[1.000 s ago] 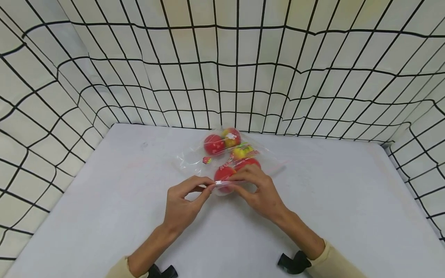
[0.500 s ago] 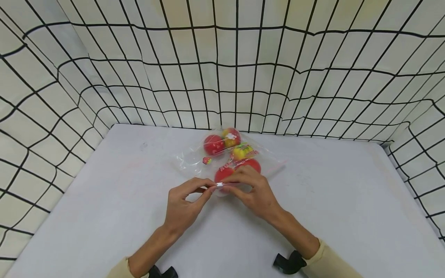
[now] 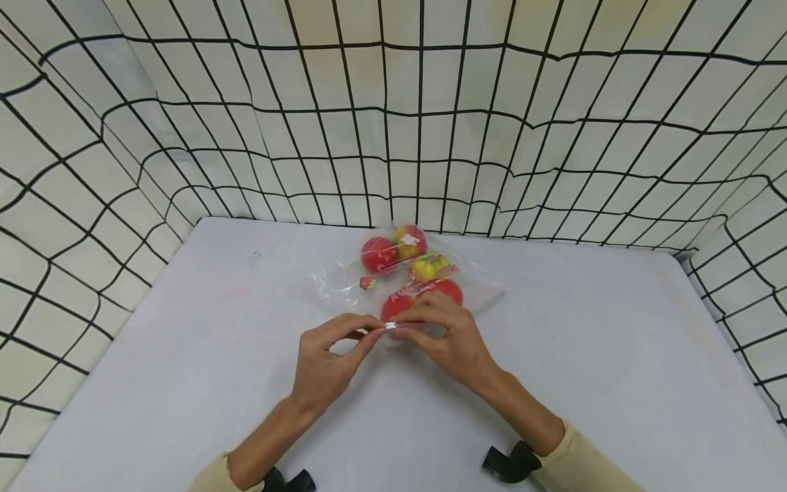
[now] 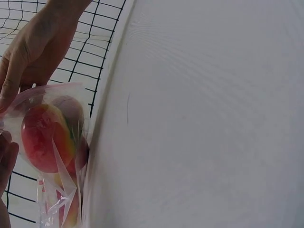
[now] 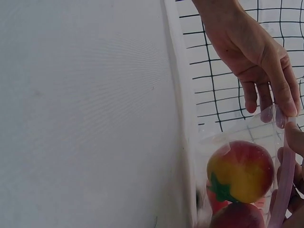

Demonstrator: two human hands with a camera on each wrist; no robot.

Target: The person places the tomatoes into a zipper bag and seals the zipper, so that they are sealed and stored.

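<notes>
A clear plastic slider bag (image 3: pixel 335 281) lies at the far middle of the table, holding several red and yellow fruits (image 3: pixel 379 255) with a green leaf shape on one. My left hand (image 3: pixel 328 359) pinches the bag's near end between thumb and forefinger, right at the white slider (image 3: pixel 390 326). Just to the right, my right hand (image 3: pixel 455 342) pinches the zip edge, its fingertips close to the left hand's. In the right wrist view, the pinkish zip strip (image 5: pixel 285 185) runs down from the left hand's fingertips past the right hand's fingers. Both hands partly cover the nearest fruits.
The white table (image 3: pixel 246 383) ends at a black wire grid (image 3: pixel 418 137) behind the bag, with more grid on both sides. Black wrist mounts (image 3: pixel 513 465) sit at the beige sleeves (image 3: pixel 590 458).
My right hand has slid slightly left along the zip edge, closer to my left hand. The left hand keeps its pinch, and the fruits stay where they were.
</notes>
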